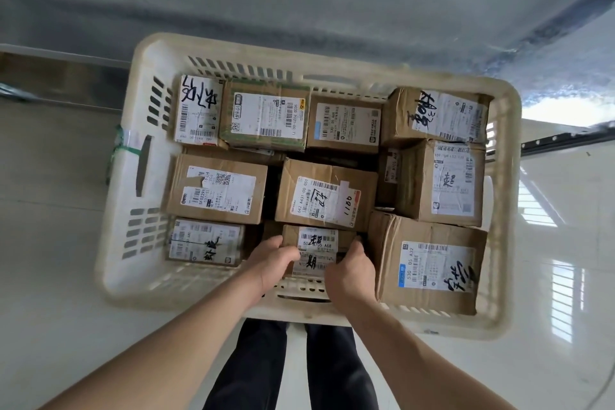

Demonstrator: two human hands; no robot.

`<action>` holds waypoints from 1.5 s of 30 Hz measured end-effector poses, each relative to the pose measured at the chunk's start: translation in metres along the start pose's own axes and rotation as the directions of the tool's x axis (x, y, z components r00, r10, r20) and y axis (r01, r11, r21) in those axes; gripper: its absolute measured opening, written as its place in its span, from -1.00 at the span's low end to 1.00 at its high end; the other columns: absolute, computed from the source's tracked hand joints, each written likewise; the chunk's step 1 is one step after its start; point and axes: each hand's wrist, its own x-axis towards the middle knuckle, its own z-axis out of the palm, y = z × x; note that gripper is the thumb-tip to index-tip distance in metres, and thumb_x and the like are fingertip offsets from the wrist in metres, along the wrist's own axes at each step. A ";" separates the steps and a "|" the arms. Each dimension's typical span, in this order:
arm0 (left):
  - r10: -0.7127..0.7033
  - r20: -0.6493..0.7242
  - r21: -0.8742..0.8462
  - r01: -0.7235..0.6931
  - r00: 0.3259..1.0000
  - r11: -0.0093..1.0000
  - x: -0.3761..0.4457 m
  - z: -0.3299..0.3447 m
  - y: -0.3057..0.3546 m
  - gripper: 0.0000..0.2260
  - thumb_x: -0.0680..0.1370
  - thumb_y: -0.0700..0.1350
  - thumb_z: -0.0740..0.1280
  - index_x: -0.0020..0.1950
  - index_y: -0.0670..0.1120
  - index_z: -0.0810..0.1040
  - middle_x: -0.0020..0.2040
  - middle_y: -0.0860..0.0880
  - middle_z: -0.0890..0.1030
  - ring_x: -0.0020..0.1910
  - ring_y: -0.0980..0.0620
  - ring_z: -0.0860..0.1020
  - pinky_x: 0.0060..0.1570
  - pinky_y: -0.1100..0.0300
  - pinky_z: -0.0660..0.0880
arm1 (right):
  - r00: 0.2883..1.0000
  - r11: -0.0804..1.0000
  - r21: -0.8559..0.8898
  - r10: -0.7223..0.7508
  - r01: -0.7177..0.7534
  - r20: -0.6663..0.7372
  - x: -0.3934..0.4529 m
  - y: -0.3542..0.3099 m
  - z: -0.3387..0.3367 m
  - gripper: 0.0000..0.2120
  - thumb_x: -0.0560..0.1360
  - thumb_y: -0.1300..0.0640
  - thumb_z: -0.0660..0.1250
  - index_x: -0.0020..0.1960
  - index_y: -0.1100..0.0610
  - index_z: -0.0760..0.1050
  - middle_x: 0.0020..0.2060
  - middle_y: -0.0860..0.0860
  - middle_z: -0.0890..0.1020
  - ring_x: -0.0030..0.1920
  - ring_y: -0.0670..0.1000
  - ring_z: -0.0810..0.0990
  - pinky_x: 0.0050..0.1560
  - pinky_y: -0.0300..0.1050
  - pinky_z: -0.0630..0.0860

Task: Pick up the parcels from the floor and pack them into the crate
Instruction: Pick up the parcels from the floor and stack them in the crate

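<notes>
The crate, a pale slotted plastic basket on the glossy floor, is nearly full: cardboard parcels fill it in three rough rows, each with a white label facing up. The biggest box sits in the near right corner, a tall one just beyond it, and a middle box lies at the centre. Against the near wall, between the big corner box and a low box at the near left, a small parcel is going into the last narrow gap. The left hand holds its left end, the right hand its right end, fingers curled round the edges on both sides. Judging from the tight fit, the step goes best if the parcel is kept level and lowered straight down, label up, and the fingers slide out upward before the neighbours pinch them; a light press on top should then seat it flush. No parcels show on the floor in this view, so this may be among the last.
</notes>
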 end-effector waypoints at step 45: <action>0.228 -0.075 0.088 -0.221 0.971 0.971 -0.152 0.009 0.074 -0.58 0.62 0.00 0.25 0.46 -0.06 0.40 0.41 0.00 0.43 0.44 -0.06 0.34 0.42 0.01 0.25 | 0.907 0.899 0.132 -0.421 0.417 0.001 -0.078 -0.006 -0.103 -0.73 0.58 0.05 0.26 -0.23 0.16 0.51 -0.35 0.00 0.60 -0.38 -0.03 0.49 -0.38 -0.10 0.42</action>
